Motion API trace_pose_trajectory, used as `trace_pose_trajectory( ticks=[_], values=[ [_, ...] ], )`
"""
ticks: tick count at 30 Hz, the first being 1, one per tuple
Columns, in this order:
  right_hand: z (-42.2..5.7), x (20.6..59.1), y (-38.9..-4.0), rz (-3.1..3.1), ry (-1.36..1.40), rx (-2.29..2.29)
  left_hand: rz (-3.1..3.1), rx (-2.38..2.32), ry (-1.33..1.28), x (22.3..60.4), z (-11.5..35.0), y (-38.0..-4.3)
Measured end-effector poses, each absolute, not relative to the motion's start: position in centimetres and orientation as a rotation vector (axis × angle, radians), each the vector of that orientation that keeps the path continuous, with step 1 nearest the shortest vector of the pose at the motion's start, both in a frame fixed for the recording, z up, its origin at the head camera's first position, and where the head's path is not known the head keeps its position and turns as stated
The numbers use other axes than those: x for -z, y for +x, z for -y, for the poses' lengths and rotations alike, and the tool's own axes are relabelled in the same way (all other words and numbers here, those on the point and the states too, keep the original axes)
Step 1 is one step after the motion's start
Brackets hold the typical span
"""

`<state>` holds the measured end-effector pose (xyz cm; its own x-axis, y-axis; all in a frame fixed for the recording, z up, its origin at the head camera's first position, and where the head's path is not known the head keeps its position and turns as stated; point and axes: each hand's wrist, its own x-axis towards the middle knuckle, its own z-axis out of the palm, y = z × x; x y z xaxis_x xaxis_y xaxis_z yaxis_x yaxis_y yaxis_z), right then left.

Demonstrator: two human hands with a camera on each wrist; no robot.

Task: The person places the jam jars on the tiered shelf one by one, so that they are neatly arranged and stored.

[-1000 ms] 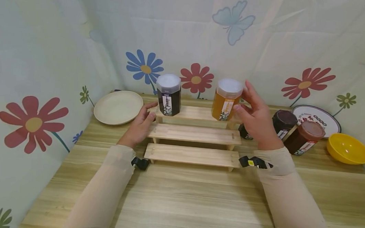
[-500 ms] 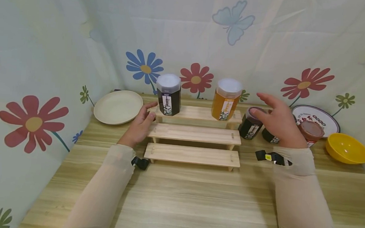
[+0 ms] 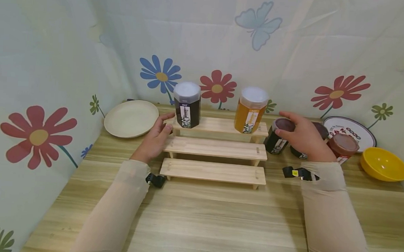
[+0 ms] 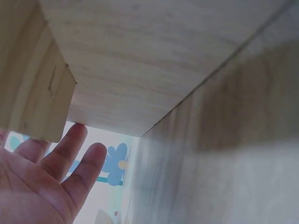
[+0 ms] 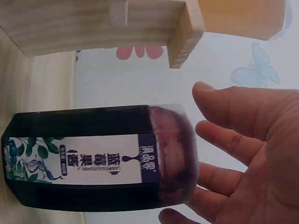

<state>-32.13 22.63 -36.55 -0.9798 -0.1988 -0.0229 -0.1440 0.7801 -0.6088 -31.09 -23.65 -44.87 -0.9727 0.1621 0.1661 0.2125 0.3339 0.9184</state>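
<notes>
In the head view, a three-step wooden rack [image 3: 214, 147] stands on the table. My left hand [image 3: 154, 138] rests at the left end of its top step, the extended fingers [image 4: 86, 170] beside a wooden edge in the left wrist view. On that step stand a dark jam jar [image 3: 188, 104] with a white lid and an amber jar [image 3: 251, 109]. My right hand [image 3: 307, 138] is spread at the lid of a dark blueberry jam jar [image 5: 93, 158], which stands upright right of the rack. Thumb and fingers are apart, fingertips close to the lid.
Behind my right hand are another dark jar [image 3: 320, 130] and a reddish-brown jar [image 3: 343, 145]. Farther right stand a patterned plate [image 3: 367, 132] and a yellow bowl [image 3: 385, 165]. A cream plate [image 3: 131, 119] lies left of the rack; a flowered curtain hangs behind.
My right hand has left the amber jar on the top step and moved right, then lowered to the blueberry jam jar. The left hand has stayed at the rack.
</notes>
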Motion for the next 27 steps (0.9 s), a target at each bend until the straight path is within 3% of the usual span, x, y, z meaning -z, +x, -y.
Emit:
trace_pose_trajectory(
  ticks=[27],
  values=[
    [-22.87,37.51,-32.84,-2.909,-0.29,0.857,2.509,1.751,-0.379,45.04,23.63,-31.25]
  ],
)
